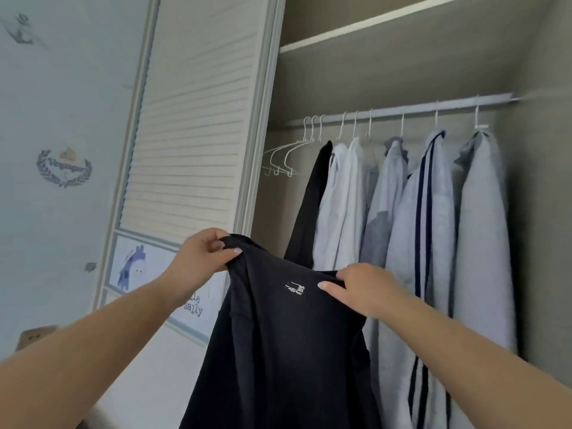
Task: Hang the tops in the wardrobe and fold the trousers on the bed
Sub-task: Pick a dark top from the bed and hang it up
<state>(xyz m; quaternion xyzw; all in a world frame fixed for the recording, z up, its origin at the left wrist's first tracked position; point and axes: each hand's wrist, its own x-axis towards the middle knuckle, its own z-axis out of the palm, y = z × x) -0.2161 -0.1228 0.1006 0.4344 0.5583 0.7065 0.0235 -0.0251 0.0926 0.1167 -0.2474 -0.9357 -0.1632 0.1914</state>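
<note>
The black top point(278, 351) is up in front of the open wardrobe point(387, 72), held by its upper edge and hanging straight down below the rail point(402, 111). A small white logo point(295, 287) shows near its top edge. The left hand point(202, 252) pinches one upper corner, thumb over bunched cloth, fingers curled round it. The right hand point(368, 289) grips the other corner, thumb flat on the front, the remaining fingers tucked behind the fabric. Both arms reach up toward the rail.

On the rail, right behind the top, another black garment point(312, 205) hangs. To its right along the rail come pale shirts point(346, 196), a light top with dark stripes point(422, 212), and a grey one point(483, 227) at the far end. At the rail's left end, three bare white hangers point(280, 159) dangle side by side. Left of the rail stands the slatted door point(192, 119), with a giraffe picture point(133, 267) low on it.
</note>
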